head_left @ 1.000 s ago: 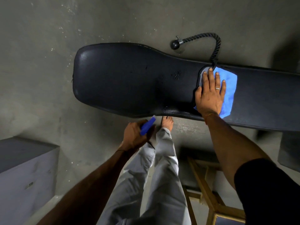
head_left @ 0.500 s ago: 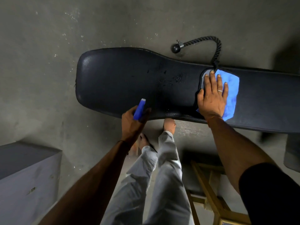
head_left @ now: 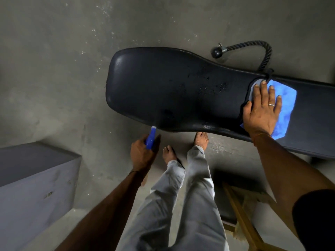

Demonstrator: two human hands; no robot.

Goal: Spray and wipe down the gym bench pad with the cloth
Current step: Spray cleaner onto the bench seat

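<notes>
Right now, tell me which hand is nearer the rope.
Right. The right hand lies flat on the blue cloth, just short of the rope; the left hand grips the spray bottle at the pad's near edge, farther off.

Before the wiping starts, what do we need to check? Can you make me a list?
1. Spray bottle in the left hand grip: ok, the hand curls round it.
2. Nozzle aimed at the bench pad: ok, it points at the near edge.
3. Pad wetted: ok, droplets show mid-pad.
4. Wide end wetted too: cannot tell.
5. Cloth flat under the right hand: ok, the hand lies open on it.
6. Rope out of the way: not ok, its knot sits at the far edge beside the cloth.
</notes>
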